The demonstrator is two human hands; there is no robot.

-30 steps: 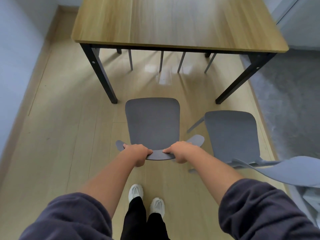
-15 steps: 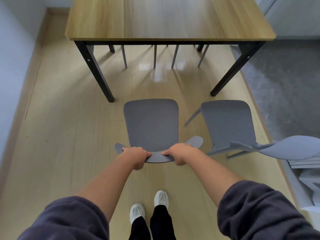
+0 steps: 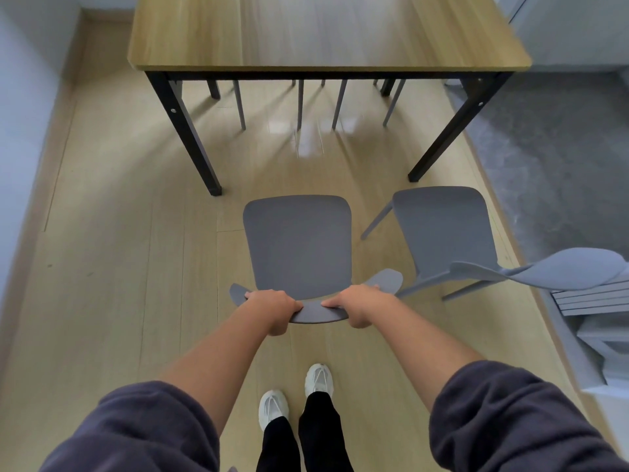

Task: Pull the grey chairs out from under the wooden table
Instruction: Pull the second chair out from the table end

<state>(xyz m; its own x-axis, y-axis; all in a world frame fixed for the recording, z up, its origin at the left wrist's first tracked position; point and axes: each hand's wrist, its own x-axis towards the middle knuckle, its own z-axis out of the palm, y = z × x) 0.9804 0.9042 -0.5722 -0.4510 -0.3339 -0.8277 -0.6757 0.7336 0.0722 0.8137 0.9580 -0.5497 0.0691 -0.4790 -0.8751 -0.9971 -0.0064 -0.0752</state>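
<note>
Grey chair stands clear of the wooden table, its backrest gripped by left hand and right hand.

Light wood plank floor, pale walls left, grey carpet right.
</note>
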